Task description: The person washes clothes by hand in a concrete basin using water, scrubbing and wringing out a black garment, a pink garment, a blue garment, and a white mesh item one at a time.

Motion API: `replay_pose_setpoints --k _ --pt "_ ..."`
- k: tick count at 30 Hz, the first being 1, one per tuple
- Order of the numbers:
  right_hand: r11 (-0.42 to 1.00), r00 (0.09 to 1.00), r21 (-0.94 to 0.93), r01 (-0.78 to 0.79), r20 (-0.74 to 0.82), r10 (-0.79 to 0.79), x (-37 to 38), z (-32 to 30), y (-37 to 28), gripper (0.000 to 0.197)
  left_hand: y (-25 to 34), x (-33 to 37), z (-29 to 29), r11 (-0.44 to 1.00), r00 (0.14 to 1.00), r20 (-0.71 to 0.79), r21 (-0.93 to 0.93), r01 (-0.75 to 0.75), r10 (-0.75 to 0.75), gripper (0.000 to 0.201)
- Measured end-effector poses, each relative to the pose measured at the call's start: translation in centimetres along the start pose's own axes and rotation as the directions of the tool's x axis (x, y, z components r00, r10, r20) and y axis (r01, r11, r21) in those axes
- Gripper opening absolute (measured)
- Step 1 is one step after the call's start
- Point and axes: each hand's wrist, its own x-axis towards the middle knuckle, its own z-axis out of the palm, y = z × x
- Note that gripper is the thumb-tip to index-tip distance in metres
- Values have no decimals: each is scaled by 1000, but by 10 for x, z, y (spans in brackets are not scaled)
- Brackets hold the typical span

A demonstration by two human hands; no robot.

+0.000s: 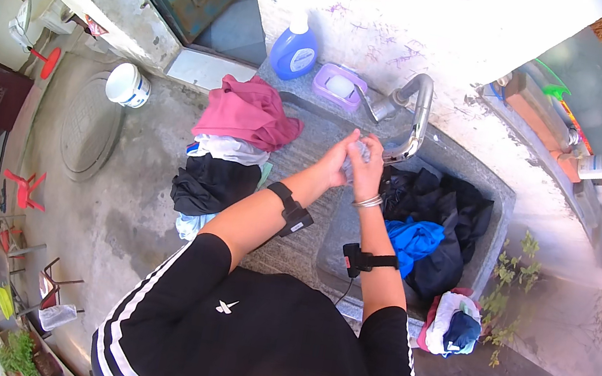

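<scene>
My left hand (337, 161) and my right hand (368, 169) are brought together just left of the steel tap (419, 120). Their fingers curl round something pale and translucent (355, 159), mostly covered, whose kind I cannot make out. Below them is the ribbed grey stone washboard of the sink (295, 223). In the basin, right of my hands, lie dark clothes (454, 212) and a bright blue cloth (412, 243). A purple soap dish (356, 104) holding a white bar of soap (339, 86) sits on the ledge behind.
A blue detergent bottle (293, 54) stands beside the soap dish. Pink cloth (246, 112), white cloth and black cloth (211, 183) are piled on the sink's left edge. More folded clothes (453, 322) rest at its right front corner. A white bucket (126, 86) stands on the floor.
</scene>
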Motion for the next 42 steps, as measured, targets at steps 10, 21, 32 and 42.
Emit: replay_pose_setpoints --k 10,21,32,42 --pt "305 730 783 -542 259 632 2 -3 -3 19 -28 30 9 418 649 -149 863 -282 746 38" --pt "-214 671 883 -417 458 583 0 -17 -55 43 -11 10 49 -519 587 386 852 69 711 30" --pt "-104 527 608 -787 750 399 0 -7 33 35 -50 5 72 -187 403 13 900 395 915 24" --pt "959 983 -238 -155 63 175 -29 12 5 52 -17 7 22 -934 936 253 322 155 243 22"
